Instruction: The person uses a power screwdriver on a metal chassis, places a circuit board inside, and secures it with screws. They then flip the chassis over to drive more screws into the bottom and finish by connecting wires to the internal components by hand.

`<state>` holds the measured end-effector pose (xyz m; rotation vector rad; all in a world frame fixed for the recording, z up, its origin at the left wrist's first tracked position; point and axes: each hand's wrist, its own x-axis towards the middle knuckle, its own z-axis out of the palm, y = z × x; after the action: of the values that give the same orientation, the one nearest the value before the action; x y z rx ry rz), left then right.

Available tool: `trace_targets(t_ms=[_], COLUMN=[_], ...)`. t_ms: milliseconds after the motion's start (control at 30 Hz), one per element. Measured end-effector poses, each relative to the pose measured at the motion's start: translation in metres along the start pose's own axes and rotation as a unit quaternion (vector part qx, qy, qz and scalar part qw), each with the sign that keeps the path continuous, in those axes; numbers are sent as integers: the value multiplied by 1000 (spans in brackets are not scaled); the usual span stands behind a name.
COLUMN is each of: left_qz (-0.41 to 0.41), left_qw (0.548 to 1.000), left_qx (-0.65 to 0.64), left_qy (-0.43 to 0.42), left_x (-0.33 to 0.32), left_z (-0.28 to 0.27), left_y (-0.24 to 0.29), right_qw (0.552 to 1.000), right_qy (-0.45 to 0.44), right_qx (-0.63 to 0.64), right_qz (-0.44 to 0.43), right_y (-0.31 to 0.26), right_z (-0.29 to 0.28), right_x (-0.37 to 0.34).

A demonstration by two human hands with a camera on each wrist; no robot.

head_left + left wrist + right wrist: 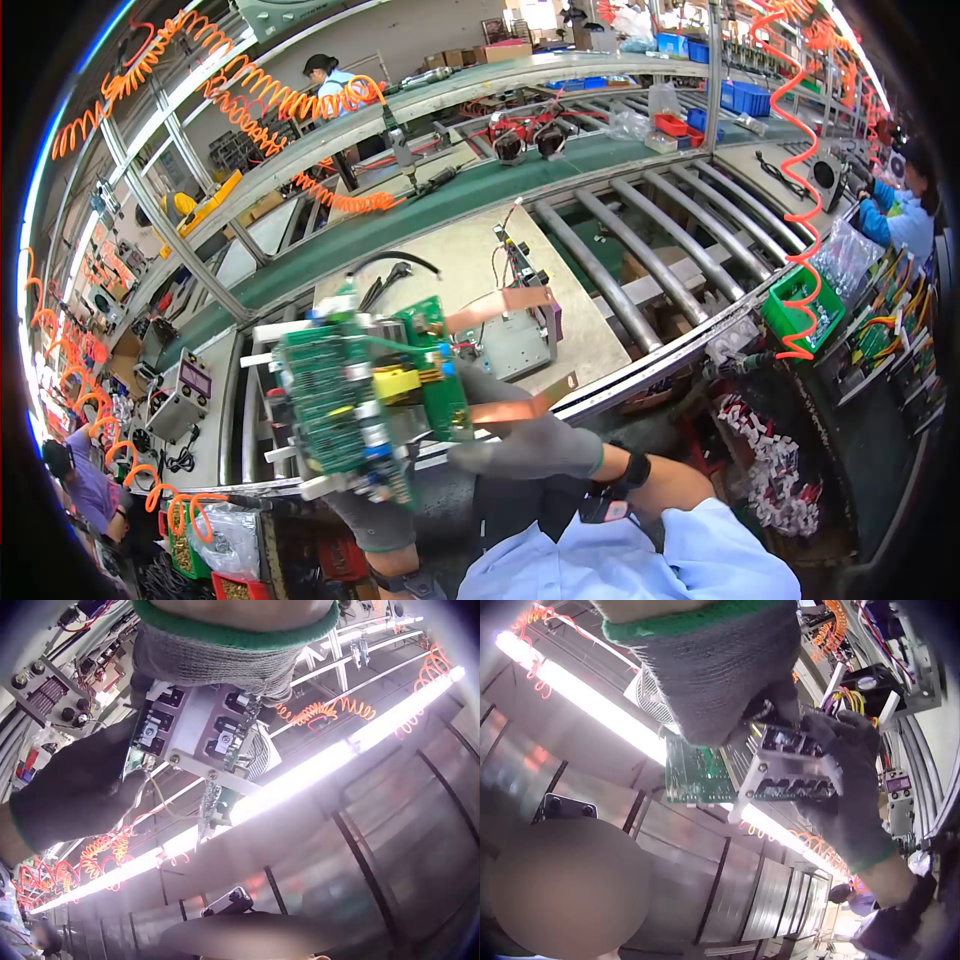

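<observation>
Both hands, in grey knit gloves with green cuffs, hold a green circuit board assembly (330,400) up in front of the body. The left hand (372,520) grips it from below at its left part, the fingers mostly hidden behind it. At the right side, the right hand (545,447) grips its edge, thumb in front. Yellow parts (396,383) and copper strips (505,409) show on the assembly. In the left wrist view, metal bars with dark components (196,724) face the camera between the left hand (217,660) and the right hand (82,784).
Behind the hands, a pale board (460,265) on the roller conveyor (650,235) bears a grey metal unit (520,345) and black cables (385,285). A boxy device (180,395) stands at left. Orange coiled hoses (800,200) hang at both sides. A green bin (805,310) sits at right.
</observation>
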<state>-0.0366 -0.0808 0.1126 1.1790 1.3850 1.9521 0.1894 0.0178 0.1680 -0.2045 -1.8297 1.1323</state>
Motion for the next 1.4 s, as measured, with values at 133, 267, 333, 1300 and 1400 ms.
trace_targets(t_ms=[133,267,333,1300,1400], left_qz=[213,91,164,-43,-43], left_qw=[811,853,795,956,969], left_qx=[543,506,574,-253,-228], left_qy=[57,89,110,140,88], left_x=[0,0,1,62,58], left_z=[4,0,0,85,92], left_y=[20,31,32,31,45], right_qw=[988,885,745,641,797], right_qy=[-95,19,-16,-216,-40], right_qx=[-115,-449,-660,-716,-589], right_qz=[51,122,96,175,124], right_y=[-14,-13,-7,117,114], right_z=[-54,-121,-138,-127,-145], right_x=[-6,24,53,170,154])
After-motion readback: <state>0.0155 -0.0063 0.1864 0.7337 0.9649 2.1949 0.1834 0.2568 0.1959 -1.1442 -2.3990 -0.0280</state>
